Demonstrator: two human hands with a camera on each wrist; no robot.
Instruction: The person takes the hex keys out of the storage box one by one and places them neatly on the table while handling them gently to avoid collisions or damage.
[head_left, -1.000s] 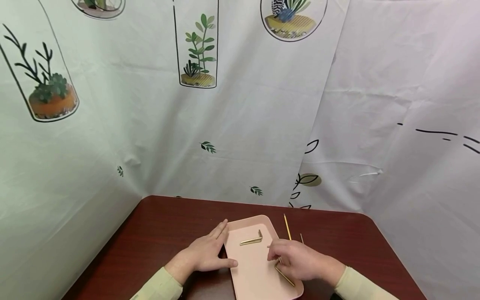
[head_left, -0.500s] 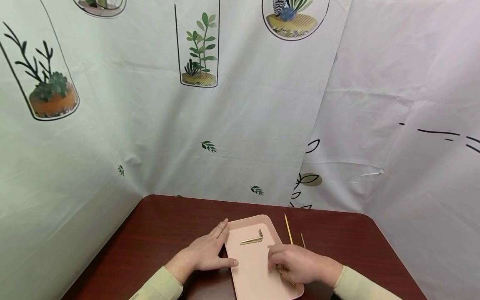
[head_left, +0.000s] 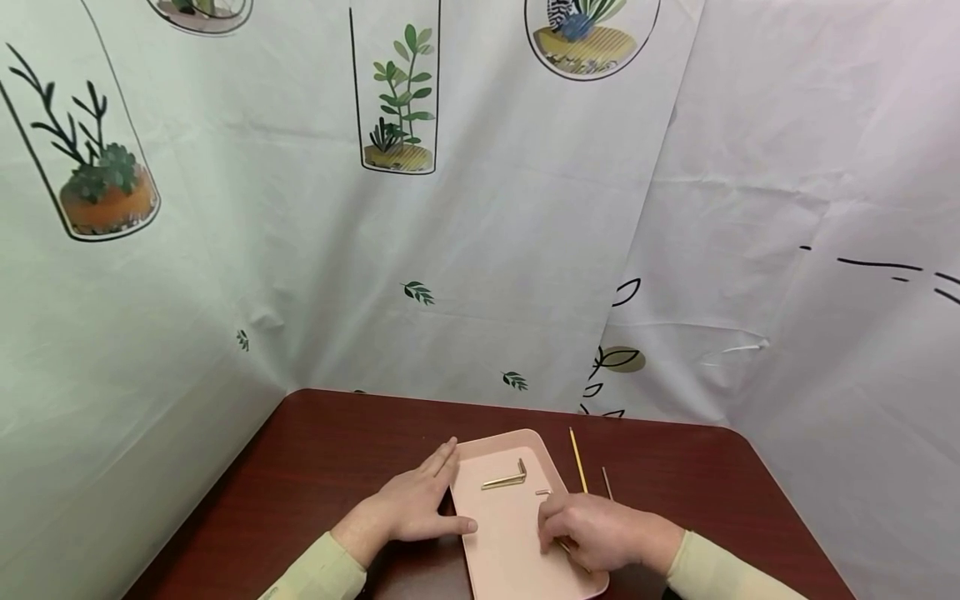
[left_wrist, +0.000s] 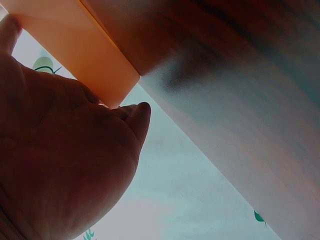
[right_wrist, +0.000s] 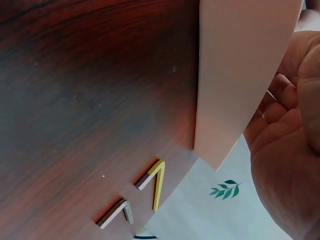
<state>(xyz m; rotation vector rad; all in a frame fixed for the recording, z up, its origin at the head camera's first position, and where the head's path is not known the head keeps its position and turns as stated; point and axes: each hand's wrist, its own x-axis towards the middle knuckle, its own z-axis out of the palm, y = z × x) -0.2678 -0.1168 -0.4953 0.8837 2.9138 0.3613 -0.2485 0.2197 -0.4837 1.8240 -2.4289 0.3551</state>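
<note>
In the head view, a pink tray lies on the table under both hands. My left hand rests spread along its left edge, thumb over the rim. My right hand reaches over the right rim with curled fingers and grips a gold hex key, mostly hidden beneath it. Another gold L-shaped hex key lies in the tray's far half. A short coppery end of a rod shows beside the right knuckles. The right wrist view has curled fingers behind the tray wall.
On the dark red wooden table, right of the tray, lie a yellow hex key and a smaller grey one. A white cloth with plant prints hangs behind the table and at its sides.
My right hand has shifted slightly nearer and its fingers have closed down over the gold hex key, covering most of it. My left hand and the tray stay put.
</note>
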